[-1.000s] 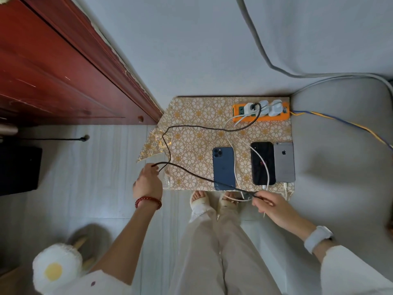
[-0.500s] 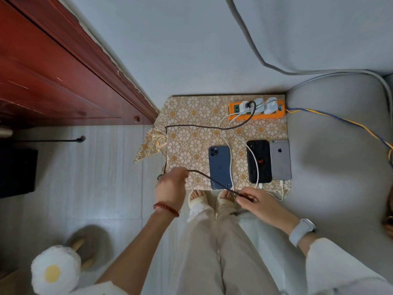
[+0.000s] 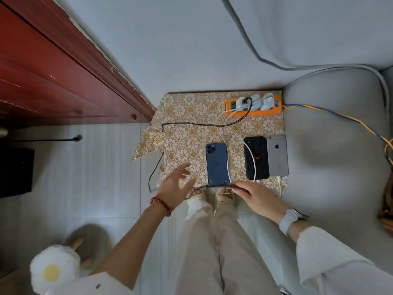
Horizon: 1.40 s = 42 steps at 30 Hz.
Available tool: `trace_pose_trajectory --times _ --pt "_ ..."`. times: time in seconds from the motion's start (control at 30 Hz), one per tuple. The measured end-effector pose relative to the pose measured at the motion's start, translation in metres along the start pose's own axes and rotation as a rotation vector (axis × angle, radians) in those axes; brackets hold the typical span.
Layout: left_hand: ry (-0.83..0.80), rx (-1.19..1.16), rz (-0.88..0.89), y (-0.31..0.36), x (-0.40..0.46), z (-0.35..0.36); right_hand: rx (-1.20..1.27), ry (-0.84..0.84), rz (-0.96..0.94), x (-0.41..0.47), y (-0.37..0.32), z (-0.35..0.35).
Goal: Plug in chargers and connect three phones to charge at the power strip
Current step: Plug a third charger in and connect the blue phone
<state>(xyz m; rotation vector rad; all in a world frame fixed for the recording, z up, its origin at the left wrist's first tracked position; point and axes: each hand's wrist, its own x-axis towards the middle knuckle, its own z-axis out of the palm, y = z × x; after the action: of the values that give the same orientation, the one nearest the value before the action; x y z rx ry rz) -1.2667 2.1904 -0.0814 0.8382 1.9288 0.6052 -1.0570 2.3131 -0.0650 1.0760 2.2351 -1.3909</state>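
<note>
1. I see a low bench covered in a gold floral-patterned cloth (image 3: 187,128), set between a red wooden door and a grey sofa cushion.
2. An orange power strip (image 3: 254,111) lies at the bench's far right edge, with three white charger plugs (image 3: 255,101) seated in it.
3. Three phones lie face down near the front edge: a dark blue phone (image 3: 217,163), a black-cased phone (image 3: 255,157), and, touching it, a silver phone (image 3: 277,156).
4. My right hand (image 3: 258,198) has its grip clamped on the end of a black braided cable (image 3: 202,124), just below the blue phone's bottom edge.
5. My left hand (image 3: 173,188) hovers over the bench's front left corner, fingers spread apart, holding nothing.
6. The black cable runs from the strip, loops left and hangs off the bench edge.
7. White cables (image 3: 227,154) cross the blue and black phones.
</note>
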Motion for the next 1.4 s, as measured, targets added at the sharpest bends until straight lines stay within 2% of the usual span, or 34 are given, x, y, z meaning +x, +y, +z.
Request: trace_pose_trajectory --times 0.07,0.13,0.27,0.37,0.43,0.5,0.57,0.63,0.67,0.73,0.87,1.0,1.2,1.3,1.4 --pt "-0.169 0.025 0.030 0.010 -0.001 0.013 -0.121 0.008 -0.049 0.005 -0.004 0.006" --pt "-0.268 0.021 0.029 0.020 0.001 0.022 -0.149 0.107 -0.073 0.009 -0.008 0.009" --pt "-0.322 -0.001 0.058 0.029 0.003 0.023 -0.200 0.290 -0.099 0.013 -0.012 0.010" --pt "-0.277 -0.106 0.043 0.032 0.004 0.018 -0.143 0.451 0.061 0.015 -0.012 0.012" --pt "-0.233 -0.196 0.007 0.033 0.003 0.014 0.198 0.498 0.292 0.017 -0.017 0.006" --pt "-0.217 -0.309 -0.043 0.031 0.002 0.011 0.599 0.414 0.450 0.019 -0.019 -0.002" --pt "-0.207 -0.401 -0.075 0.029 -0.001 0.010 0.931 0.220 0.471 0.020 -0.022 -0.006" --pt "-0.225 -0.422 -0.082 0.026 -0.005 0.012 1.383 0.130 0.507 0.021 -0.033 -0.008" --pt "-0.245 -0.406 -0.082 0.024 -0.007 0.013 1.523 0.114 0.494 0.023 -0.039 -0.009" --pt "-0.284 -0.383 -0.086 0.021 -0.011 0.017 1.502 0.128 0.430 0.028 -0.048 -0.009" --pt "-0.296 -0.381 -0.096 0.012 -0.012 0.022 1.297 0.165 0.349 0.032 -0.058 -0.009" --pt "-0.316 -0.364 -0.093 0.007 -0.011 0.023 1.149 0.222 0.329 0.034 -0.061 -0.006" --pt "-0.383 -0.301 -0.097 0.002 -0.011 0.024 1.068 0.281 0.296 0.037 -0.059 0.000" --pt "-0.390 -0.328 -0.174 0.000 -0.013 0.029 1.016 0.337 0.353 0.040 -0.053 0.006" --pt "-0.462 -0.281 -0.328 -0.005 -0.018 0.038 0.906 0.386 0.537 0.044 -0.033 0.019"
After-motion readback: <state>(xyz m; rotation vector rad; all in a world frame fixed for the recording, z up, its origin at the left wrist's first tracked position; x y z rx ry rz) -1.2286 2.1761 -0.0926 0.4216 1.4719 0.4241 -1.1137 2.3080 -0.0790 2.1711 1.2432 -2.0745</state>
